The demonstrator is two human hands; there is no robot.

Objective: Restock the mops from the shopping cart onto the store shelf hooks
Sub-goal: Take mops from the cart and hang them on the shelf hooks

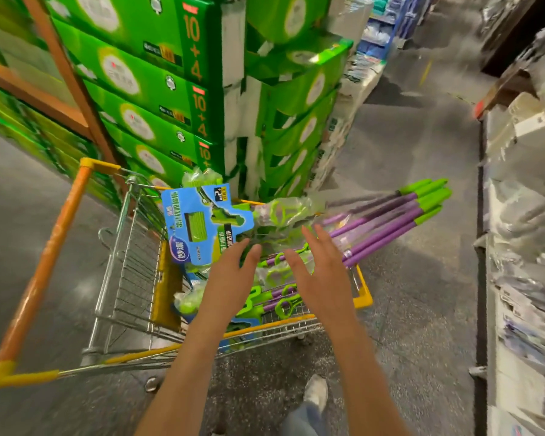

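Note:
A wire shopping cart (129, 278) with orange and yellow trim stands below me, loaded with several mops. The mops (387, 218) have purple handles with green tips that stick out over the cart's right side. The top mop carries a blue packaging card (199, 225) over its green head, wrapped in clear plastic. My left hand (233, 278) hovers open just above the mop heads, fingers spread. My right hand (318, 272) is open too, above the purple handles near the cart's right rim. Neither hand holds anything.
Stacked green cartons (158, 89) and an orange rack post (63, 73) rise behind the cart at left. A blurred shelf of white and grey goods (523, 215) runs along the right. The grey aisle floor (416, 294) lies between; my shoe (317, 391) is below.

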